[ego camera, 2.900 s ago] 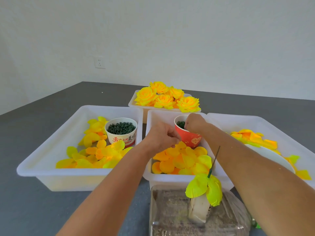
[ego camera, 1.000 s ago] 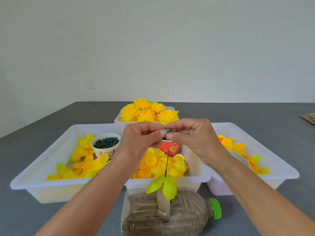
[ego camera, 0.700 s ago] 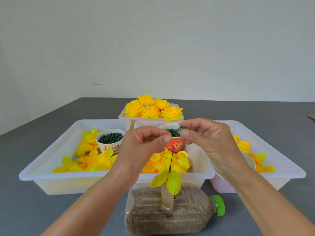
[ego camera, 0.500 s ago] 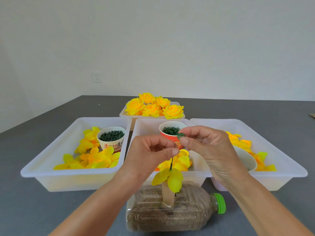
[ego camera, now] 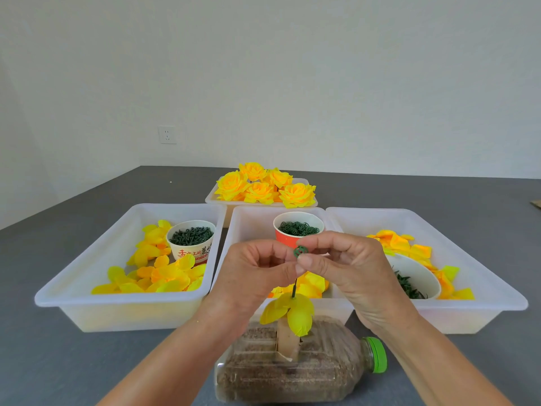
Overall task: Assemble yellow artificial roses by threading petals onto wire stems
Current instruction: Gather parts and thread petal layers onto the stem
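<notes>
Head-camera footage showed a sand-filled bottle [ego camera: 295,373] laid nearest, apparently as ballast so the wire stem [ego camera: 293,288] was kept upright above its yellow petals [ego camera: 288,312]. Higher up, a green ring [ego camera: 301,251] was pinched by the right hand [ego camera: 348,268], while the stem tip seemed steadied between the left hand [ego camera: 251,271] fingertips. Farther off, spare rings were kept in a red cup [ego camera: 297,234], within reach.
</notes>
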Action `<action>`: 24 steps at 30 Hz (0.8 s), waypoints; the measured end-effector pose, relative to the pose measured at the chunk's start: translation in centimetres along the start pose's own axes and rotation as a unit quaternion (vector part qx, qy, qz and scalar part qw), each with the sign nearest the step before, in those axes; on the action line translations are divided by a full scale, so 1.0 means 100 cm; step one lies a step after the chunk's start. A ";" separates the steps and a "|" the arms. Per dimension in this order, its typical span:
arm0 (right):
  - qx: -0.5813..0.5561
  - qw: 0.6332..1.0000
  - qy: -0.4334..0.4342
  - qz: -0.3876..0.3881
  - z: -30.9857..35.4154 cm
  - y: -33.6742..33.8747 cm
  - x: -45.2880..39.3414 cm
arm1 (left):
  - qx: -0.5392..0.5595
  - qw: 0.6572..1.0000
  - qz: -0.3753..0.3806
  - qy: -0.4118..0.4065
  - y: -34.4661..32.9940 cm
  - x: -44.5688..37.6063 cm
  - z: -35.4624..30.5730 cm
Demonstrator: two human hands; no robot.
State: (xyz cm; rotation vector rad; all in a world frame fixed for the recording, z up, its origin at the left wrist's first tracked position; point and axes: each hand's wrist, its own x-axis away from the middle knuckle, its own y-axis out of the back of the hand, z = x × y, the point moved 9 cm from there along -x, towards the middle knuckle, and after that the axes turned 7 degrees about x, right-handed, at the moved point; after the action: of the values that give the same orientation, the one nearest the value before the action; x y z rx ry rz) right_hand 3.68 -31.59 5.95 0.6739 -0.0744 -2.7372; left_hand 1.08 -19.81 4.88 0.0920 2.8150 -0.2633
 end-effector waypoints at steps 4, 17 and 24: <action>0.021 1.000 -0.002 0.002 -0.002 -0.001 0.000 | 0.005 1.000 -0.009 0.006 0.005 0.001 0.005; 0.104 0.994 0.038 -0.002 0.005 -0.001 0.002 | 0.026 0.999 -0.035 0.009 0.012 0.000 0.011; 0.082 0.996 0.028 -0.015 0.001 0.000 0.002 | 0.036 0.999 -0.035 0.003 0.012 -0.001 0.012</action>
State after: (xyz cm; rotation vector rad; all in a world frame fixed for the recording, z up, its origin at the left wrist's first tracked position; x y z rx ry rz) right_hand 3.48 -31.68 5.93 0.8025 -0.2802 -2.7592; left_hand 1.60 -18.84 3.61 0.0090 2.8194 -0.3802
